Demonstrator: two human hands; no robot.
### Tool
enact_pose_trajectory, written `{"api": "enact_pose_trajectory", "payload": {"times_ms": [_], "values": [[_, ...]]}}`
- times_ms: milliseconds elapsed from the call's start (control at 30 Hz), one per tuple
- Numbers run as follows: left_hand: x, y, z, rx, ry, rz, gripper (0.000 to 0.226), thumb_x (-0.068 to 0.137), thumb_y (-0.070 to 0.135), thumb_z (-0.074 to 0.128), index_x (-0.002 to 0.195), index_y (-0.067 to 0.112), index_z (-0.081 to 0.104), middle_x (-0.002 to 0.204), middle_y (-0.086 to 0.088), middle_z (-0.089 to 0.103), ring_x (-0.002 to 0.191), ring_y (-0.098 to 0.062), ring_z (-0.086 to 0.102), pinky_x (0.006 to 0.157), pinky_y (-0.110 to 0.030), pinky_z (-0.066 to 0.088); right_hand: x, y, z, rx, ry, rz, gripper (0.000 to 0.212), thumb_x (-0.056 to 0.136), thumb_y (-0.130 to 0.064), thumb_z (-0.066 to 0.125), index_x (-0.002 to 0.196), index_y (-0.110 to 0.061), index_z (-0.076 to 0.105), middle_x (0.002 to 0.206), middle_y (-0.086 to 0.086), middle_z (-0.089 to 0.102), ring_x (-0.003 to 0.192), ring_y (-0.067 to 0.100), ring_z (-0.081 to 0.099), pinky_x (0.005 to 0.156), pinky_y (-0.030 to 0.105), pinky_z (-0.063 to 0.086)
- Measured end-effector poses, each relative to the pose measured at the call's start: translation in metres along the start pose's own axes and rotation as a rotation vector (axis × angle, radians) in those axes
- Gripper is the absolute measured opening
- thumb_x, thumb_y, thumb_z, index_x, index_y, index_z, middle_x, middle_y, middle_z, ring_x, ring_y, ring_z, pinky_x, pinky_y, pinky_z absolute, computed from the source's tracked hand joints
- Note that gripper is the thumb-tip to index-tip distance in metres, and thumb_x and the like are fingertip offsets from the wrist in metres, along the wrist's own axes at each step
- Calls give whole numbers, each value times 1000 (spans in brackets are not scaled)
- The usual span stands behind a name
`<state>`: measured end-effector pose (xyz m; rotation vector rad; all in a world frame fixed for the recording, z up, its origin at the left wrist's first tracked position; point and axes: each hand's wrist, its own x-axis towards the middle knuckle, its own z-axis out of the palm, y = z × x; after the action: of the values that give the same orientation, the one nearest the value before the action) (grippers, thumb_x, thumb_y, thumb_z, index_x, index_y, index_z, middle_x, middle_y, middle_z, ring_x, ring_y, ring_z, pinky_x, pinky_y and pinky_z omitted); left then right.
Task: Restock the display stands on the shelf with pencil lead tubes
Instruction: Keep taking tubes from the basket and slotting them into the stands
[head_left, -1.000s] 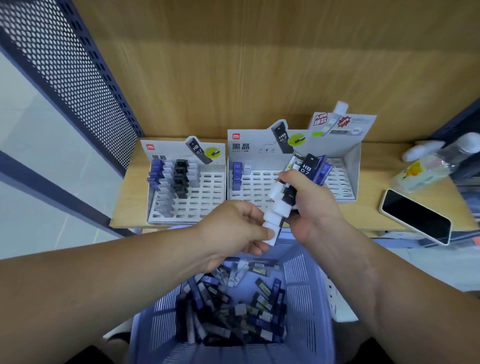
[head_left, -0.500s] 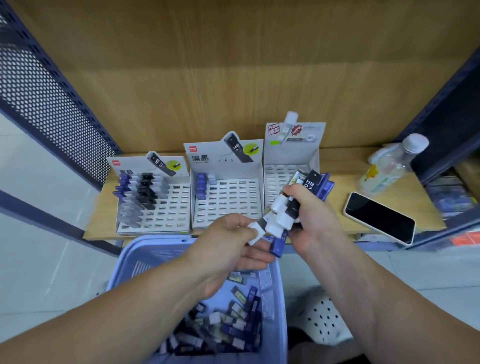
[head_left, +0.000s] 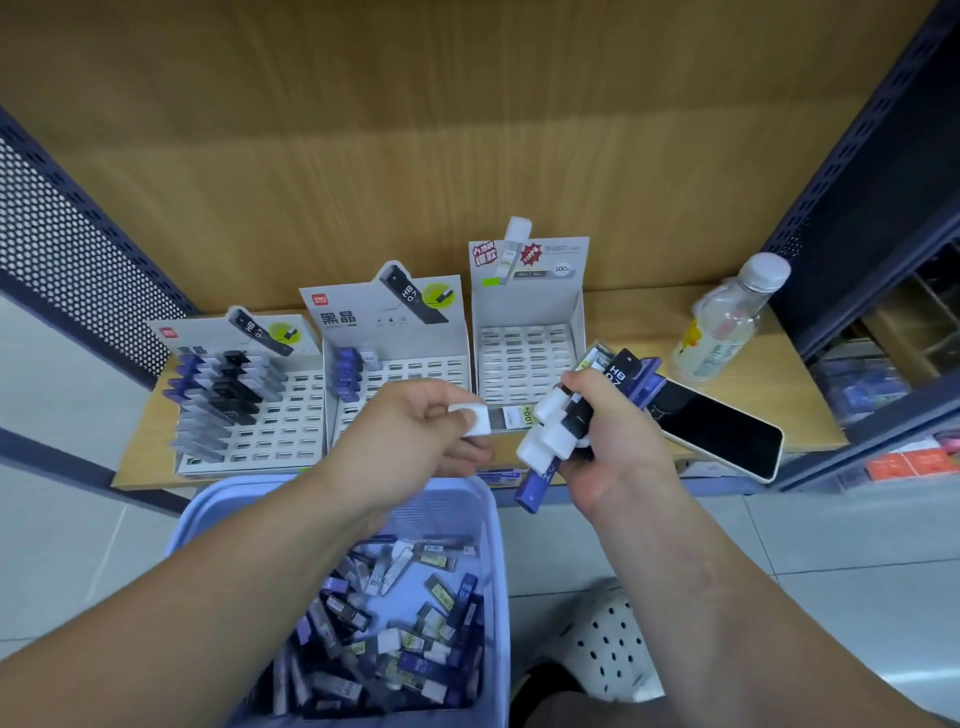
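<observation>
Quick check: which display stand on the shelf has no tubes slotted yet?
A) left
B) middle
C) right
C: the right stand shows only bare slots, while the left stand carries several rows of tubes and the middle stand has a short column at its left edge.

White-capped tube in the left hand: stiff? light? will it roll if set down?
Probably stiff: the white-capped tube shows no bend, though the left hand pinches just its cap. Likely light, being so small. Flat-looking sides suggest it won't roll.
</observation>
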<state>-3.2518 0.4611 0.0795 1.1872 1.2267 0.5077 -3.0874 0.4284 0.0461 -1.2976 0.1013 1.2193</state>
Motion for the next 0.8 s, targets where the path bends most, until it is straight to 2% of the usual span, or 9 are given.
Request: {"api": "enact_pose_trajectory", "payload": {"times_ms": [100,267,400,500,600,700,800], "values": [[10,9,-5,-80,28,-1,10,98,0,57,100,4,66,89,-20,73,83,-33,75,73,-38,63,3,-1,1,3,-3,-3,17,83,-11,74,97,-14,64,64,0,64,54,16,61,55,35,55],[30,21,-9,-65,58,26,3,96,1,59,98,3,59,91,-22,71,80,-34,75,65,-35,62,4,-4,4,14,-8,14,20,83,-11,75,99,-14,64,67,1,65,61,20,64,58,37,56],[49,32,-17,56,73,90,5,97,1,57,96,5,60,79,-15,72,70,-28,72,60,-34,57,6,-8,2,39,10,37,13,86,-11,73,94,-13,62,60,0,64,45,14,61,44,30,52],[67,33,-25,65,150,131,6,98,3,57,100,7,60,84,-13,71,67,-24,70,62,-35,57,8,-13,0,52,33,58,10,87,-11,71,85,-13,62,57,0,63,43,14,59,42,27,50],[89,22,-19,150,202,162,14,100,4,51,104,12,63,88,-13,70,65,-17,68,63,-30,58,10,-18,-1,79,49,54,12,88,-11,70,83,-13,60,62,1,62,42,13,57,41,26,48],[109,-5,5,314,152,171,23,102,7,46,95,20,63,78,-9,67,57,-8,64,65,-36,57,10,-23,0,95,37,37,9,90,-10,68,86,-12,61,57,0,62,41,13,58,42,25,49],[129,-30,31,404,122,134,20,103,14,43,101,22,61,78,-6,66,57,-12,65,68,-40,59,9,-26,0,89,19,30,11,91,-10,66,83,-12,59,59,1,61,42,14,58,43,26,50]]}}
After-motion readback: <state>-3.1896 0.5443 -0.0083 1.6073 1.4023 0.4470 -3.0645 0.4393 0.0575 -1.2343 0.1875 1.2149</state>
